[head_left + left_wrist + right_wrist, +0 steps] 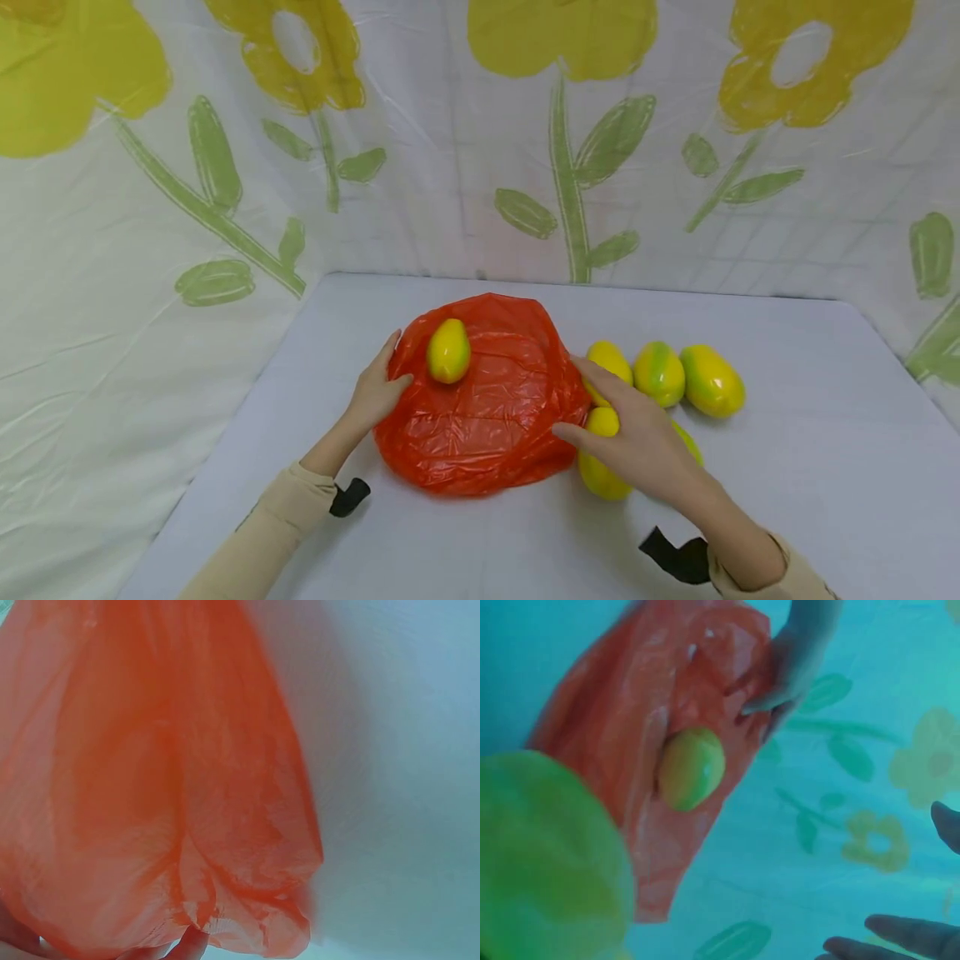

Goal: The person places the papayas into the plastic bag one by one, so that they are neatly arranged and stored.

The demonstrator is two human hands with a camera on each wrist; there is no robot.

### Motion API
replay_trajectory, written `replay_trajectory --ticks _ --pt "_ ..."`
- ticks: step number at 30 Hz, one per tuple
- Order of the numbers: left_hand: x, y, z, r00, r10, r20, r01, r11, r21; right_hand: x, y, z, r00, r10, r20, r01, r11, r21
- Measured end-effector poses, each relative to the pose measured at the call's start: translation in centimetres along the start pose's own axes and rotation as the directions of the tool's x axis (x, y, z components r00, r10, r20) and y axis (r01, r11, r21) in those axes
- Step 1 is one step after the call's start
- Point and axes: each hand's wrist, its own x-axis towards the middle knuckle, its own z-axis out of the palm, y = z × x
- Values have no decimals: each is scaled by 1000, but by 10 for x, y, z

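Note:
A red plastic bag (pixel 480 417) lies spread on the table with its mouth facing up. One glossy yellow-green mango (pixel 450 351) is inside its far left part; the right wrist view also shows this mango (pixel 692 768). My left hand (pixel 377 392) pinches the bag's left rim, its thumb over the edge; fingertips (pixel 191 943) meet the plastic in the left wrist view. Near the bag's right edge, my right hand (pixel 637 433) hovers with thumb and fingers apart, holding nothing. Beneath and beside it are more mangoes (pixel 600 475), partly covered by the hand.
Behind the right hand, a row of mangoes includes a middle one (pixel 659 374) and a right one (pixel 714 382). The white table (pixel 810 467) meets a flower-printed curtain (pixel 450 167) at the back and left. Black straps (pixel 678 557) hang from both wrists.

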Motion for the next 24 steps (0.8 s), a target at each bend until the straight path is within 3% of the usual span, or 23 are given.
replay_trajectory --ticks 8,16,24 --pt "2 -2 1 1000 -22 5 22 1000 -2 -15 53 -16 986 137 -91 -142 989 -52" --pt "4 -5 -3 1000 -19 7 19 1000 8 -18 81 -19 979 195 -62 -199 978 -66" --pt "2 -4 0 1000 -9 18 9 1000 19 -25 104 -10 970 240 21 -237 965 -109"
